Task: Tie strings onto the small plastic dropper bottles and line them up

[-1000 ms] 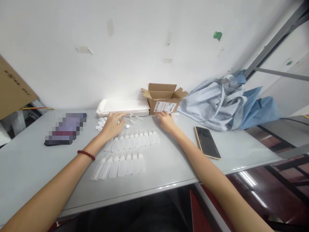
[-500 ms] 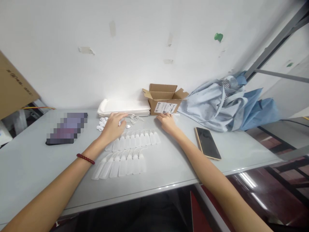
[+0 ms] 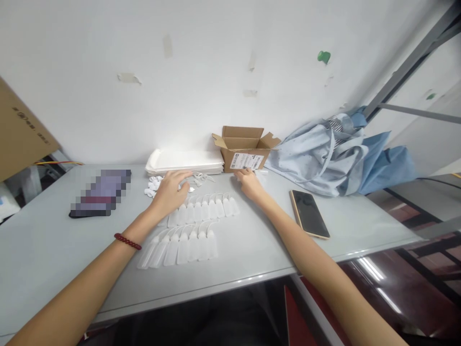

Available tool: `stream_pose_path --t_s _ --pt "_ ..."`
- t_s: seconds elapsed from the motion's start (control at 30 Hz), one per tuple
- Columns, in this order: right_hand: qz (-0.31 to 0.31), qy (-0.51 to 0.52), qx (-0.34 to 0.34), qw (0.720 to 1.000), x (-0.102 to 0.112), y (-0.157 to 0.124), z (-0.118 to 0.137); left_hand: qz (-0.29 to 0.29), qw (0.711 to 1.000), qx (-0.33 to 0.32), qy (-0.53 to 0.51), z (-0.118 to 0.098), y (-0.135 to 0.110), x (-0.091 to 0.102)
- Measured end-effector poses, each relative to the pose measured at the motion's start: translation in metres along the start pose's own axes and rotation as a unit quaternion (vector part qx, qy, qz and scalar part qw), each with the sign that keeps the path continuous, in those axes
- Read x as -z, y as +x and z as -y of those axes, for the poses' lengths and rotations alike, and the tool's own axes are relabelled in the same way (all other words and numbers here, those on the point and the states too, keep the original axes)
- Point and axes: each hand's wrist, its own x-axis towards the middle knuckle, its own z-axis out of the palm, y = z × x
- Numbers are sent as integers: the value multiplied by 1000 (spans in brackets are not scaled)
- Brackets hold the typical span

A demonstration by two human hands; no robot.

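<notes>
My left hand [image 3: 170,189] rests palm down at the far end of the table, fingers stretched toward several small white loose pieces [image 3: 153,183] and thin looped parts [image 3: 200,178]. My right hand [image 3: 249,183] lies just in front of the small open cardboard box [image 3: 243,146], its fingers curled near the box's label; whether it holds anything is hidden. Between and below the hands lie two rows of white tags with loops: the far row [image 3: 205,208] and the near row [image 3: 180,245]. A red bead bracelet sits on my left wrist.
A stack of white trays [image 3: 183,161] stands against the wall beside the box. A phone [image 3: 309,213] lies face up at the right, by a heap of blue cloth [image 3: 334,154]. A dark flat item [image 3: 101,192] is at the left. The table's front edge [image 3: 223,283] is near me.
Both hands have barely shifted. The left fingers have moved slightly forward over the small pieces. The right hand has crept a little closer to the box.
</notes>
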Motion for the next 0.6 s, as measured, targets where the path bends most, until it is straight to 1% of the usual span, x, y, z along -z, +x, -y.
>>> stream_pose_path --t_s 0.1,0.2,0.3,0.37,0.43,0.53,0.6 --pt "-8 -30 29 999 -3 1 1 -4 1000 0 -4 -1 -1 -2" --pt "-50 -9 63 997 -5 3 1 -6 1000 2 -9 -3 -3 -3" --pt "-129 75 77 986 -4 3 6 -8 1000 -3 -19 -7 -5 -3" --pt "-178 144 78 970 1 0 14 -9 1000 -9 -29 -10 -8 -2" --pt "-213 205 85 952 8 -6 24 -10 999 -15 -37 -15 -10 0" --pt "-235 282 99 925 21 -15 42 -14 999 -27 -41 -21 -13 2" --pt "-230 319 110 913 28 -20 54 -17 998 -33 -42 -25 -15 3"
